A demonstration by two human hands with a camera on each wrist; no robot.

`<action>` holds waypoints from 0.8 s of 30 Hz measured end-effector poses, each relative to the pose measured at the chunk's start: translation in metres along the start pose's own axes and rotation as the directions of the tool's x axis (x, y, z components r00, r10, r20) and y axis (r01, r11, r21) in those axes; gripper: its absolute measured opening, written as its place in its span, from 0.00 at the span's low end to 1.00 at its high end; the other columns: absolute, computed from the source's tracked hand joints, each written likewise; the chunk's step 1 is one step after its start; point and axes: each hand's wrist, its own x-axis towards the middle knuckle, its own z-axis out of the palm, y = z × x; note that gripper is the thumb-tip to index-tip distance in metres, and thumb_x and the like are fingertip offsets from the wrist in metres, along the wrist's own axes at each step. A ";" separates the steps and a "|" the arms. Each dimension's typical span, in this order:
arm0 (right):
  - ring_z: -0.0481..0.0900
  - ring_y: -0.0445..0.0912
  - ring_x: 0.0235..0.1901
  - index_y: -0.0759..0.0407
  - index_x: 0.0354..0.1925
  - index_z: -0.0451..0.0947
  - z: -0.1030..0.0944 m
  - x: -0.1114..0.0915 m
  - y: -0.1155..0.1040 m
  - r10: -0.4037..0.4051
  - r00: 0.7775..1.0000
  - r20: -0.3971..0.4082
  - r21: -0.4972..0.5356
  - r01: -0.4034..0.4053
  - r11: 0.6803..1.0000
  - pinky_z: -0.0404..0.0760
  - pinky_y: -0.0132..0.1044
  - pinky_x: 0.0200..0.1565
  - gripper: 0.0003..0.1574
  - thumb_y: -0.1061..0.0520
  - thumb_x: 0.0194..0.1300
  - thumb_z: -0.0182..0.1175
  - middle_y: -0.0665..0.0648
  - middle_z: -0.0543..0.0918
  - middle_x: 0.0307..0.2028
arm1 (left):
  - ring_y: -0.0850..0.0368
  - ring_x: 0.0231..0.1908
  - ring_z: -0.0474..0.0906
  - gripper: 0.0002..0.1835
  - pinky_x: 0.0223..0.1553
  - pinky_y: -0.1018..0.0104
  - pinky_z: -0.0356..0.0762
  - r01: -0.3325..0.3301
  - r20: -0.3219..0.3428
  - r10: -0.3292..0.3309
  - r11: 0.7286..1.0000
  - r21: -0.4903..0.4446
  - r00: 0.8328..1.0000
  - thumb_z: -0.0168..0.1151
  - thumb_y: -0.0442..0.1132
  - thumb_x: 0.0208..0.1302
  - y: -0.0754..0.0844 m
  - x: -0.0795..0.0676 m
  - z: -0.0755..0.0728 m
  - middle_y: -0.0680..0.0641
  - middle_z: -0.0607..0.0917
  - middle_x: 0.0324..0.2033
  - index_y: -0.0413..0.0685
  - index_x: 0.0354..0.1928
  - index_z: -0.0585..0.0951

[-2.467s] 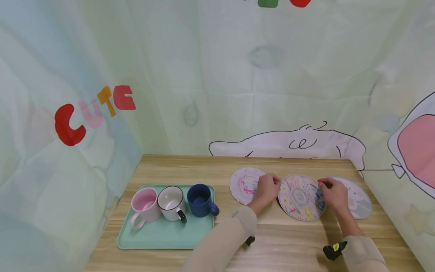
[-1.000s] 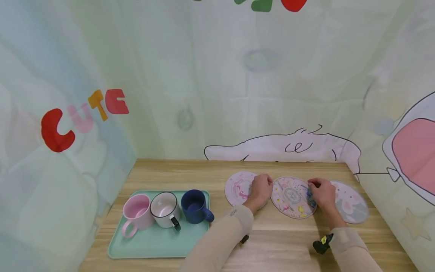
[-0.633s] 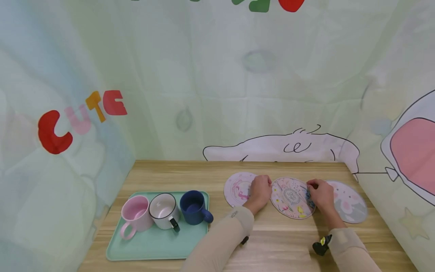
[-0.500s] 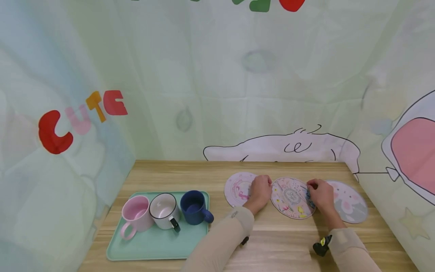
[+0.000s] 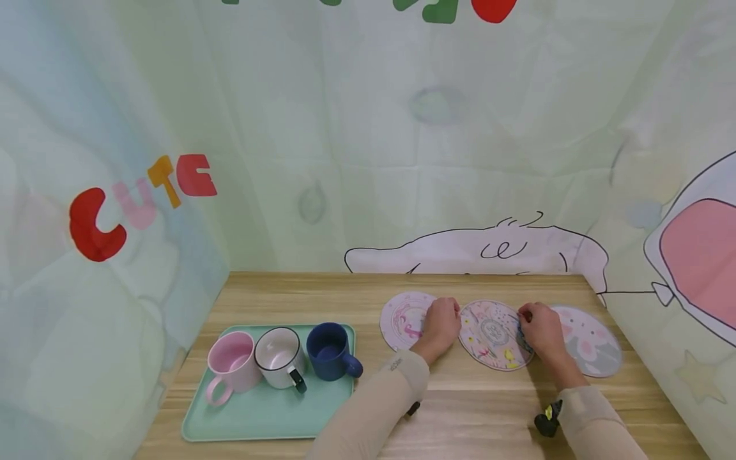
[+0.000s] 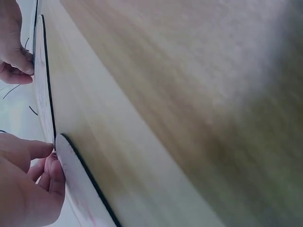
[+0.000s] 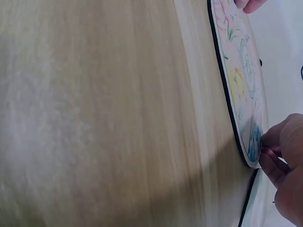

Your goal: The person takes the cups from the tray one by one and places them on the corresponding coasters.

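Observation:
A round floral mat [image 5: 489, 333] with a dark underside lies on the wooden table between two other round mats. My left hand [image 5: 441, 324] pinches its left edge, overlapping the pink-patterned mat [image 5: 399, 319] on that side. My right hand [image 5: 542, 329] pinches the floral mat's right edge, beside the grey mat with an animal face [image 5: 598, 348]. In the left wrist view, thumb and fingers of the left hand [image 6: 33, 179] meet where two mats adjoin. The right wrist view has the right hand's fingertips [image 7: 271, 150] at the floral mat's blue-printed edge.
On the left, a mint-green tray [image 5: 253, 421] carries a pink mug [image 5: 236, 364], a white mug with a dark rim [image 5: 280, 358] and a navy mug [image 5: 330, 351]. A printed cloth backdrop [image 5: 368, 140] rises behind the table [image 5: 460, 421].
The floral mat, held slightly raised between both hands 2.5 seconds ago, has come down flat and in line with the other two. Hands have barely moved since. The mugs stand as before.

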 end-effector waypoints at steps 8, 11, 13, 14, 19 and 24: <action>0.79 0.62 0.43 0.74 0.50 0.81 -0.007 -0.002 0.007 0.016 1.000 0.019 0.040 -0.017 0.999 0.81 0.57 0.46 0.12 0.67 0.72 0.63 0.72 0.83 0.44 | 0.58 0.38 0.81 0.04 0.45 0.68 0.83 0.000 0.049 0.002 1.000 -0.029 0.999 0.72 0.31 0.64 -0.001 -0.001 -0.007 0.51 0.84 0.33 0.46 0.39 0.87; 0.80 0.62 0.43 0.74 0.51 0.81 -0.011 -0.005 0.012 0.010 1.000 0.012 0.060 -0.011 0.998 0.82 0.56 0.46 0.13 0.66 0.72 0.63 0.72 0.83 0.44 | 0.59 0.38 0.81 0.04 0.44 0.68 0.82 0.016 0.069 -0.011 0.997 -0.072 0.998 0.72 0.32 0.65 -0.001 -0.002 -0.009 0.51 0.84 0.34 0.45 0.41 0.87; 0.80 0.62 0.43 0.75 0.51 0.81 -0.015 -0.007 0.014 -0.010 1.000 0.001 0.069 0.010 0.998 0.82 0.57 0.46 0.13 0.66 0.71 0.63 0.72 0.84 0.43 | 0.59 0.38 0.80 0.06 0.45 0.67 0.82 0.033 0.082 -0.024 0.993 -0.109 0.996 0.72 0.32 0.66 0.000 -0.003 -0.010 0.51 0.84 0.34 0.44 0.43 0.87; 0.81 0.62 0.43 0.75 0.51 0.81 -0.017 -0.009 0.015 -0.016 1.000 -0.006 0.074 0.017 0.997 0.82 0.57 0.46 0.14 0.66 0.71 0.63 0.72 0.84 0.43 | 0.59 0.38 0.80 0.06 0.45 0.67 0.82 0.044 0.087 -0.033 0.990 -0.134 0.996 0.72 0.32 0.66 0.000 -0.003 -0.010 0.52 0.84 0.34 0.44 0.44 0.87; 0.82 0.63 0.42 0.75 0.51 0.81 -0.026 -0.014 0.020 -0.035 0.999 -0.040 0.078 0.038 0.996 0.83 0.58 0.45 0.15 0.64 0.70 0.65 0.72 0.84 0.42 | 0.61 0.37 0.80 0.08 0.45 0.68 0.83 0.056 0.067 -0.042 0.972 -0.228 0.997 0.72 0.32 0.67 0.003 -0.005 -0.010 0.53 0.85 0.34 0.43 0.47 0.88; 0.82 0.62 0.43 0.73 0.52 0.82 -0.034 -0.019 0.026 -0.025 0.997 -0.073 0.092 0.031 0.995 0.82 0.57 0.45 0.16 0.61 0.72 0.66 0.71 0.86 0.43 | 0.65 0.36 0.81 0.10 0.44 0.72 0.82 0.016 -0.003 -0.018 0.960 -0.278 1.000 0.74 0.34 0.65 0.010 -0.009 -0.012 0.55 0.87 0.34 0.43 0.47 0.89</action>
